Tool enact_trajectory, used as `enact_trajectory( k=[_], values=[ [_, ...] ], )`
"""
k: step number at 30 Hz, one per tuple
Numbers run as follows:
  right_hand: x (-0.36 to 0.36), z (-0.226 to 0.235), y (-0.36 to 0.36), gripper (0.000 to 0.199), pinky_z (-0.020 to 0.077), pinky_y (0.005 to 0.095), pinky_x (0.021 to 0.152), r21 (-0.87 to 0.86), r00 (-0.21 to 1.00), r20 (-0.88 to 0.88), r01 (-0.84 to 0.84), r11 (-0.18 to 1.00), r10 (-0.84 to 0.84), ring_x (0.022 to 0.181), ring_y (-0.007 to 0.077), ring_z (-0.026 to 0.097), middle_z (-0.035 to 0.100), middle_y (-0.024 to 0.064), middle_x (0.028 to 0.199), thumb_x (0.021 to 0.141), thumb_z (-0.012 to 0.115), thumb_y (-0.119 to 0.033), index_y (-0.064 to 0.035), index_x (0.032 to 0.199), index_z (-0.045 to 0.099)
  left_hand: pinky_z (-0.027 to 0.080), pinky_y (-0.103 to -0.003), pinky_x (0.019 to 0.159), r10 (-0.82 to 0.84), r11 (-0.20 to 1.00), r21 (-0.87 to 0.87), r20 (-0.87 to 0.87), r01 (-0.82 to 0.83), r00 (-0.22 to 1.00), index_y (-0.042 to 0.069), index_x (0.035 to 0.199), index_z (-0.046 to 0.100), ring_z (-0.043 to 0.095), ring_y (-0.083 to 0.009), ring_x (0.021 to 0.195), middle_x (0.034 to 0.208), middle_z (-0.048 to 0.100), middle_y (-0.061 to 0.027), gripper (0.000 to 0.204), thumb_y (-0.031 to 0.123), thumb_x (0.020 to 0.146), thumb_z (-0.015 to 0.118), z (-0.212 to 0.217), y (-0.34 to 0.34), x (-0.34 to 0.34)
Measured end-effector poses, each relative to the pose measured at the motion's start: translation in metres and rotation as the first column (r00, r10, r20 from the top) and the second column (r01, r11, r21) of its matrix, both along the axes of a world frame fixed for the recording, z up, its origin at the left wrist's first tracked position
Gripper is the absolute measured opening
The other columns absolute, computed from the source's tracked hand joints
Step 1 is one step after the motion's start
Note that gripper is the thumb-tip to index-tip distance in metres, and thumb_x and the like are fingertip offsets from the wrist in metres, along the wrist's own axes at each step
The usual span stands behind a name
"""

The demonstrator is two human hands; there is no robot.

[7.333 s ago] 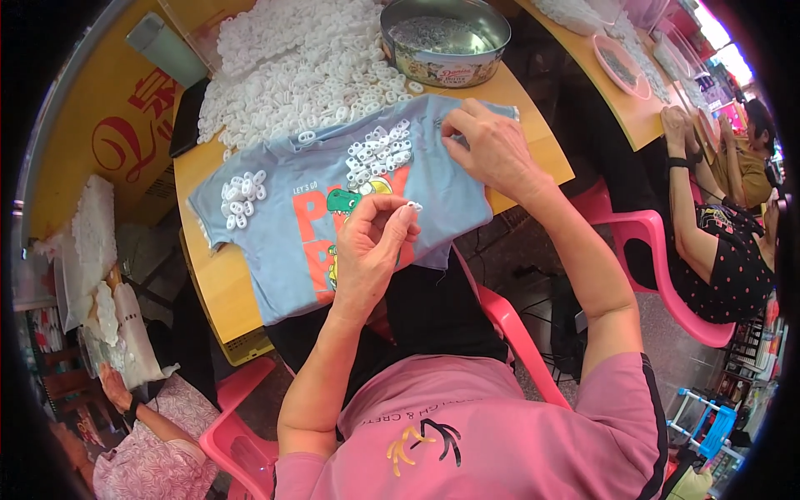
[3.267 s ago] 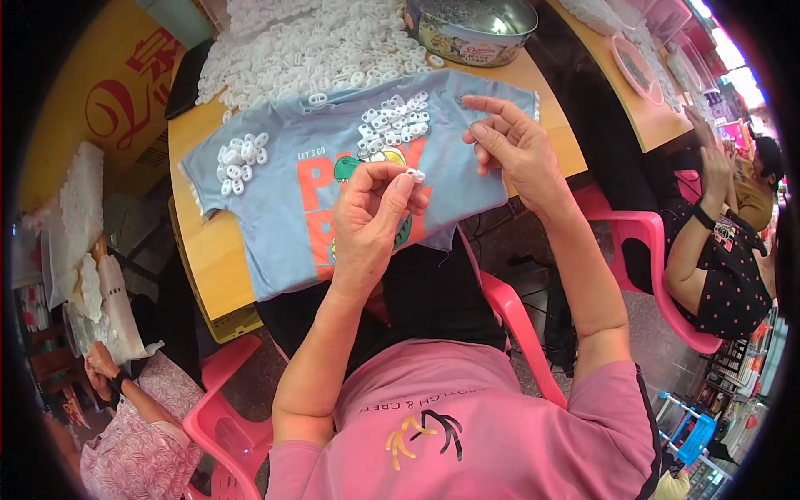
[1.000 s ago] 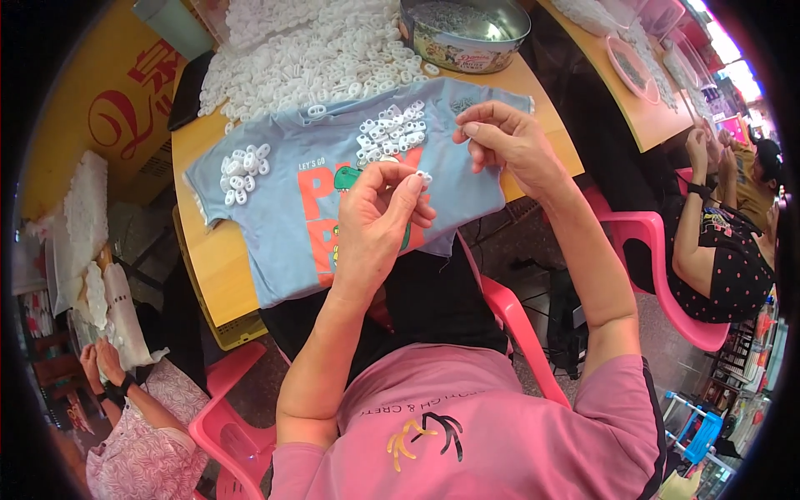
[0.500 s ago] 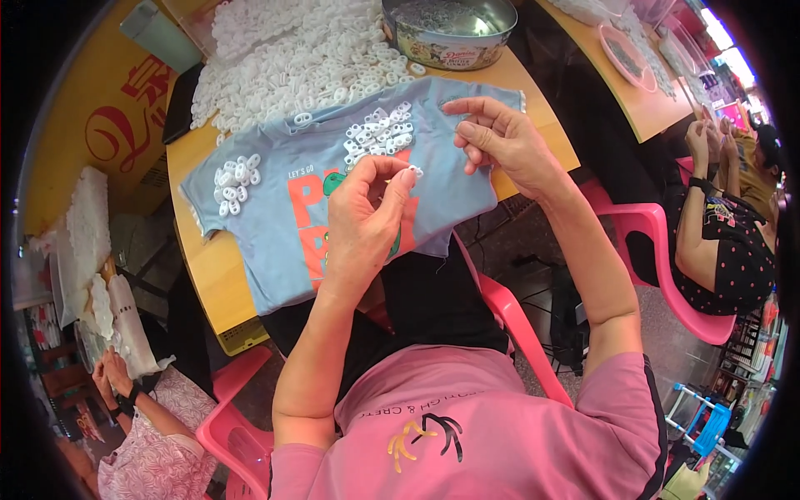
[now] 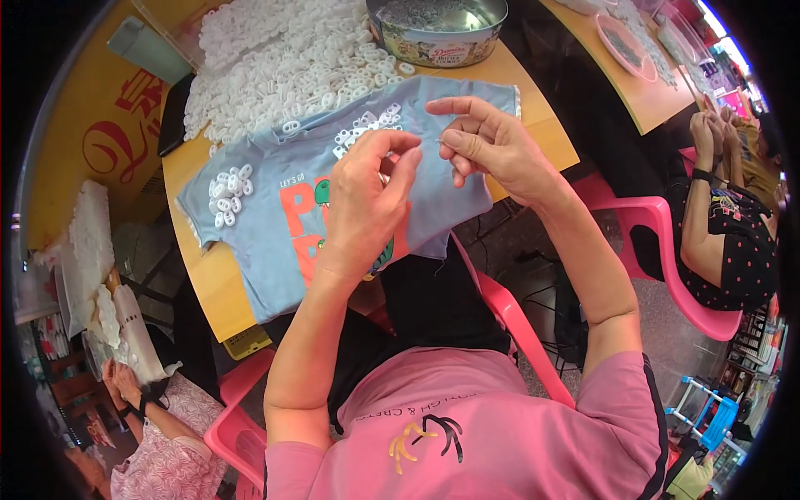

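Mid-frame, the left hand (image 5: 367, 196) hides part of the print (image 5: 297, 202) on the blue shirt (image 5: 262, 250); whether it holds anything cannot be told. The speck (image 5: 439, 141) at the fingertips of the right hand (image 5: 498, 154) is too small to identify. The top edge crops the metal tin (image 5: 442, 50)

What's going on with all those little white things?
A seated person is working bare-handed over a blue shirt spread on the table. The right hand pinches a tiny shiny thing, too small to make out; the left hand is curled beside it, and I can't tell whether it holds anything. Two small piles of white pieces lie on the shirt, with a bigger heap and a round metal tin beyond.
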State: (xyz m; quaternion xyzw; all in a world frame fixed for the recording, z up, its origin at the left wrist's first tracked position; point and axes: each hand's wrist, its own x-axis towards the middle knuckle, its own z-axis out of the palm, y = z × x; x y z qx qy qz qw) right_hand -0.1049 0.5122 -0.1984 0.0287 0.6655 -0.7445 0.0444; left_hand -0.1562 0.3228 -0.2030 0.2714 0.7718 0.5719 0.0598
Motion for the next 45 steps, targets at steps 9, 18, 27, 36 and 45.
enact_trajectory(
  k=[9,18,27,36,45],
  values=[
    [0.002,0.005,-0.002,0.040,0.0516,0.0237,0.060,-0.068,1.000,-0.021,0.005,0.998,-0.006,0.061,0.0052,0.050,0.056,0.0031,0.080,0.096,0.057,-0.013,0.0001,0.133,0.048,0.045,-0.024,0.056,-0.097,0.984,0.170,0.210,0.062,0.973,0.001,0.097,0.064,0.056,-0.0080,0.063,0.084,0.063,-0.0031,0.011,0.008,0.088,0.066,-0.006,0.016,-0.003],
    [0.002,0.000,-0.003,0.039,0.0504,0.0228,0.062,0.118,0.990,-0.144,0.028,0.993,-0.010,0.066,0.0058,0.052,0.057,0.0025,0.081,0.096,0.055,-0.009,-0.0013,0.134,0.047,0.044,-0.022,0.054,-0.121,0.979,0.189,0.232,0.077,0.965,0.000,0.091,0.060,0.055,-0.0068,0.062,0.075,0.062,-0.0020,0.010,0.010,0.091,0.062,-0.006,0.021,-0.005],
    [0.005,-0.001,-0.004,0.044,0.0508,0.0239,0.064,0.491,0.916,-0.401,0.202,0.847,0.014,0.070,0.0085,0.058,0.062,0.0035,0.084,0.090,0.059,0.004,-0.0037,0.132,0.049,0.036,-0.021,0.042,-0.209,0.945,0.327,0.633,-0.012,0.745,0.003,0.087,0.059,0.053,-0.0077,0.051,0.071,0.058,-0.0011,0.014,0.016,0.087,0.065,-0.005,0.024,-0.012],
    [0.003,-0.001,-0.003,0.037,0.0520,0.0268,0.065,0.569,0.694,-0.712,0.478,0.668,0.110,0.071,0.0143,0.061,0.062,0.0083,0.088,0.084,0.063,0.007,-0.0038,0.120,0.062,0.035,-0.021,0.041,-0.245,0.963,0.260,0.736,0.071,0.631,0.003,0.088,0.060,0.053,-0.0092,0.047,0.072,0.059,-0.0027,0.021,0.023,0.089,0.065,0.001,0.018,-0.022],
    [0.011,-0.004,0.006,0.019,0.0498,0.0230,0.063,0.544,0.794,-0.608,0.421,0.726,-0.006,0.069,0.0113,0.059,0.062,0.0076,0.093,0.091,0.057,0.003,0.0014,0.108,0.066,0.037,-0.019,0.049,-0.089,0.996,0.053,0.392,0.074,0.916,-0.002,0.103,0.063,0.051,-0.0040,0.055,0.077,0.063,-0.0021,0.021,0.017,0.093,0.062,0.019,-0.022,-0.036]
  ],
)
